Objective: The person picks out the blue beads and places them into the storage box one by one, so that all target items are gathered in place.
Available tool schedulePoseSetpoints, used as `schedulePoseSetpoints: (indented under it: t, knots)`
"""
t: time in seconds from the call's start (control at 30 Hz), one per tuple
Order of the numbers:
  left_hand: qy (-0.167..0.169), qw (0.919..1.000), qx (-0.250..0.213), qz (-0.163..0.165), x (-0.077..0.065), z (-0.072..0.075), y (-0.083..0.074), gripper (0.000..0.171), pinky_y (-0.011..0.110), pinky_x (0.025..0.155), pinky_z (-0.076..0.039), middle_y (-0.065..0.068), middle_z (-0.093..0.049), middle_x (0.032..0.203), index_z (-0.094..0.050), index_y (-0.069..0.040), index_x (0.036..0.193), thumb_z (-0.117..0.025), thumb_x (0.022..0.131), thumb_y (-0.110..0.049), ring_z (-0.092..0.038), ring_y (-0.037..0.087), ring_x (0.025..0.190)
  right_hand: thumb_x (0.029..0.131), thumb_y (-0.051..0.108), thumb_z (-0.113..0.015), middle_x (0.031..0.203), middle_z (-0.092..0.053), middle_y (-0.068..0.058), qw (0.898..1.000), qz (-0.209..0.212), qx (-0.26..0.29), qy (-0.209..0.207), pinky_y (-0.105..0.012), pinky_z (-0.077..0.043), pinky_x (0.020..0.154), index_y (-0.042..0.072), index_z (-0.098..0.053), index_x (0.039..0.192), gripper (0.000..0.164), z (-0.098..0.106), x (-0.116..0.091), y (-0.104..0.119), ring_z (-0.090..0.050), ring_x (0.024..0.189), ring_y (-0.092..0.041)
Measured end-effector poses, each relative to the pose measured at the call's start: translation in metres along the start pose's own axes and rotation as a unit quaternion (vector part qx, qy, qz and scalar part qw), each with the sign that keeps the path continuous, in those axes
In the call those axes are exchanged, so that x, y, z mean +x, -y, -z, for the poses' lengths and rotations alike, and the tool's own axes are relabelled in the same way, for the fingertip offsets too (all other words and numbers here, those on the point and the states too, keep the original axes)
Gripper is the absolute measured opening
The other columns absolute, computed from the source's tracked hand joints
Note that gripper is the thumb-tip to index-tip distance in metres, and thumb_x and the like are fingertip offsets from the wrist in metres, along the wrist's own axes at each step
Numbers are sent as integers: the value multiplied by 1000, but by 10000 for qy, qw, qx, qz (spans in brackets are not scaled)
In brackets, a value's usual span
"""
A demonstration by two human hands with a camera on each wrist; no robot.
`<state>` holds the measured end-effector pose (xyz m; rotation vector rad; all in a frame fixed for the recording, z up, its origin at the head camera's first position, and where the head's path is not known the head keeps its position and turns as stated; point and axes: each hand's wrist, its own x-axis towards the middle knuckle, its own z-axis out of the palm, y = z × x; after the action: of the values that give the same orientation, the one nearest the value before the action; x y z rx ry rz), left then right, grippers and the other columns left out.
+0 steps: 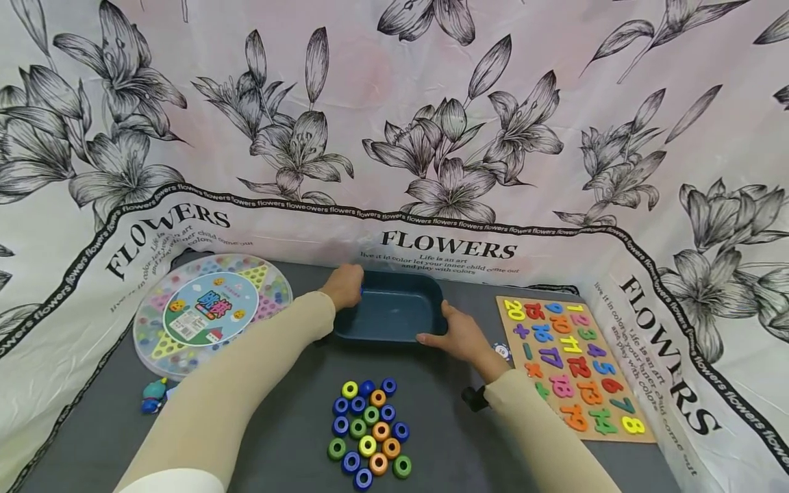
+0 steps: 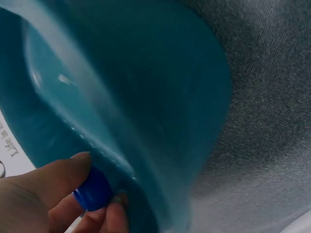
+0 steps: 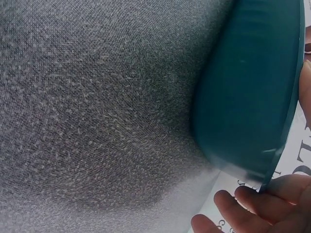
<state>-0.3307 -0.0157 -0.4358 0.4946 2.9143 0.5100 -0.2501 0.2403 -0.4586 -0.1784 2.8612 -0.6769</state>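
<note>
A dark teal plastic bin [image 1: 394, 315] stands on the grey tabletop at the foot of the cloth backdrop. At its left end, my left hand [image 1: 345, 286] pinches a blue bead [image 2: 95, 190] between thumb and fingers, just inside the rim in the left wrist view. My right hand [image 1: 465, 335] grips the bin's right end. Its thumb lies along the near side, and the other fingers curve round the end wall, which the right wrist view shows close up. Nearer to me lies a loose cluster of blue, green, yellow and orange beads [image 1: 367, 446].
A round clear case of small colourful pieces [image 1: 209, 308] lies on the left, with a small toy figure [image 1: 153, 397] below it. To the right is a number board [image 1: 592, 437] beside a small round chip [image 1: 502, 352]. Flower-printed cloth [image 1: 450, 246] walls the back and sides.
</note>
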Motion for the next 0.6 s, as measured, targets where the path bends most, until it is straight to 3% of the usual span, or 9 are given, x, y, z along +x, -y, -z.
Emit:
schedulePoseSetpoints:
  t: [0.2,0.37,0.47,0.53,0.6]
  knots:
    - [223,9995,191,110,1,-3,10,10,31,61,-46,14,-61,86,-60,0,95,-58,85,-1,-59,23,71,71,65,-65,151,-26,-19,10000,37,-25,62,-49,-32,108,-1,-18,147,111,-3,2,3,-31,137,-35]
    - [209,9996,142,98,1,-5,11,9,30,59,-46,11,-60,82,-59,-1,93,-61,85,-2,-58,21,67,71,66,-63,150,-26,-19,9999,69,-90,49,-49,-32,108,-2,-18,146,111,-2,2,2,-32,136,-35]
    - [129,9997,149,-113,-3,-4,10,6,27,53,-39,5,-52,70,-56,-5,82,-61,84,-2,-49,16,58,71,66,-64,150,-26,-20,9999,22,-118,72,-49,-31,108,-2,-18,146,111,-1,3,2,-31,137,-35]
    - [104,9991,116,-398,-11,-1,5,19,26,49,-30,1,-39,61,-48,-9,69,-59,83,0,-35,13,51,72,65,-64,151,-25,-20,9998,24,-139,101,-50,-31,108,-2,-17,146,111,-1,3,2,-31,137,-35]
    - [6,9967,167,-800,-24,4,-1,20,26,49,-27,-1,-35,61,-49,-10,66,-60,82,-3,-30,12,52,72,64,-64,151,-25,-20,9998,40,-153,91,-49,-31,108,-2,-17,146,110,-1,4,3,-31,137,-35]
